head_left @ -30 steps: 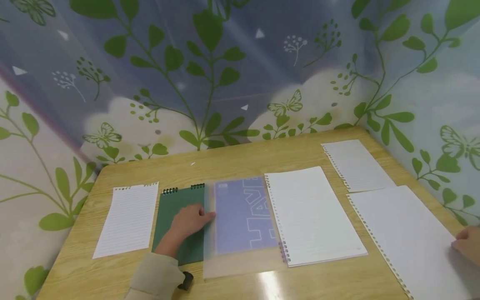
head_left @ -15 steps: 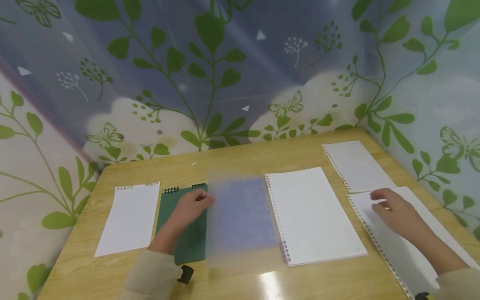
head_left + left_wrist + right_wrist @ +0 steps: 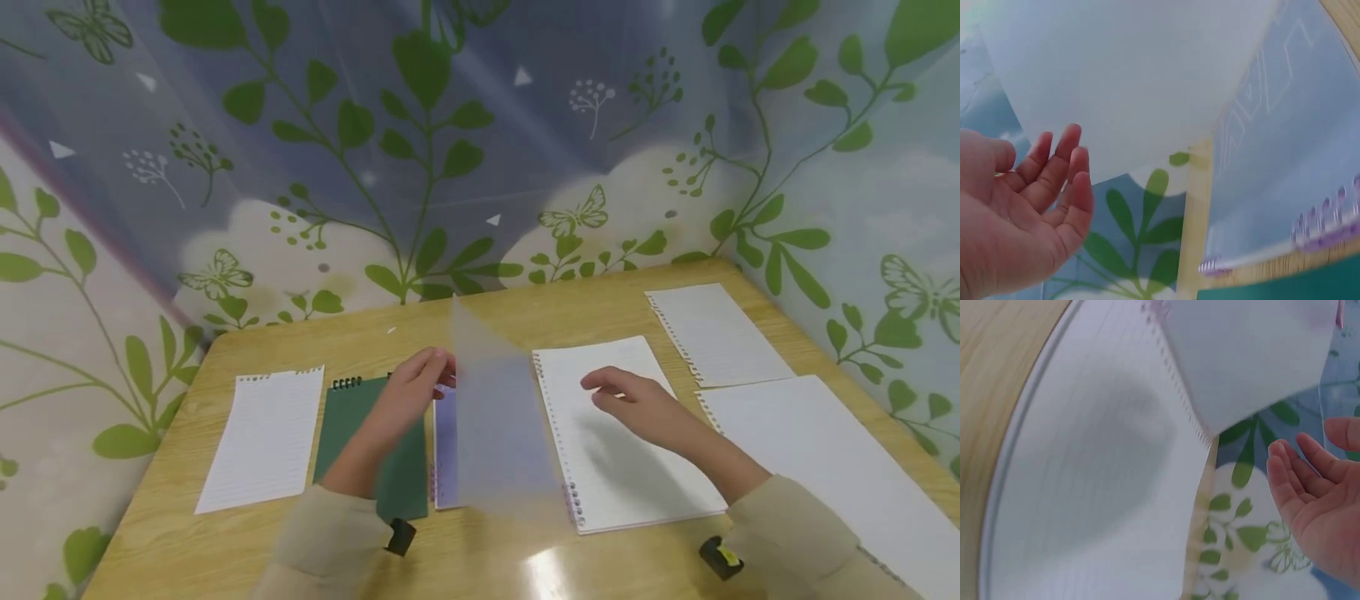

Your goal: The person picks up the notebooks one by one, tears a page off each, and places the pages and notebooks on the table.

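A white lined spiral notebook [image 3: 611,467] lies open on the table, and its translucent cover [image 3: 495,433] stands raised along the rings. Beneath that cover is a lavender spiral notebook [image 3: 446,458] with outlined lettering. My left hand [image 3: 412,387] is at the cover's raised left edge; in the left wrist view its loosely bent fingers [image 3: 1060,169] overlap the sheet's lower corner, thumb apart from them. Whether they touch it I cannot tell. My right hand [image 3: 637,408] hovers over the lined page with relaxed fingers, holding nothing, and casts a shadow there.
A green top-bound notepad [image 3: 360,408] lies under my left forearm, with a torn lined sheet [image 3: 262,442] further left. On the right lie a small torn sheet [image 3: 712,333] and a larger one [image 3: 817,450]. A patterned wall cloth [image 3: 337,150] borders the wooden table [image 3: 517,304].
The translucent cover has lifted from lying flat on the left and swung upright, uncovering part of the lavender notebook. My left hand moved right; my right hand came left from the large sheet.
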`<action>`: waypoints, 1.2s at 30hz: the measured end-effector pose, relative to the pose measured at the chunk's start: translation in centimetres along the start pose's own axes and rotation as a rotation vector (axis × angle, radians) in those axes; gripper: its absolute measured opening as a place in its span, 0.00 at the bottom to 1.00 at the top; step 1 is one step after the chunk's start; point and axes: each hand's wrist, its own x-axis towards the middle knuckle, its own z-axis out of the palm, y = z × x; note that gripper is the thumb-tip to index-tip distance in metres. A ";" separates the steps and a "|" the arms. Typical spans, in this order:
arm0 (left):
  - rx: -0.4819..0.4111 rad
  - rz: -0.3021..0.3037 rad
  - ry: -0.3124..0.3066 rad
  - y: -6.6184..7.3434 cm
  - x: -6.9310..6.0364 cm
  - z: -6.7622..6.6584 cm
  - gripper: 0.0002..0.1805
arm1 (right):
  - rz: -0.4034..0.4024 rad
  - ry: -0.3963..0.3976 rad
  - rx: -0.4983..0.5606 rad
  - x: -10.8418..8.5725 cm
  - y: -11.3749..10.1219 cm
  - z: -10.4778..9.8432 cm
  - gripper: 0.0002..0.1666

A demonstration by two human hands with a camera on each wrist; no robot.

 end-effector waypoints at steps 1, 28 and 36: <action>-0.007 0.023 -0.011 0.2 0.0 0.2 0.18 | -0.005 -0.012 0.011 0.3 -0.4 0.2 0.19; 0.477 0.514 -0.410 1.2 1.1 8.8 0.27 | 0.192 0.007 0.014 1.3 -5.5 -3.8 0.33; 0.582 0.441 -0.430 -0.1 1.5 10.5 0.30 | 0.203 0.009 -0.056 0.2 -3.1 -5.7 0.24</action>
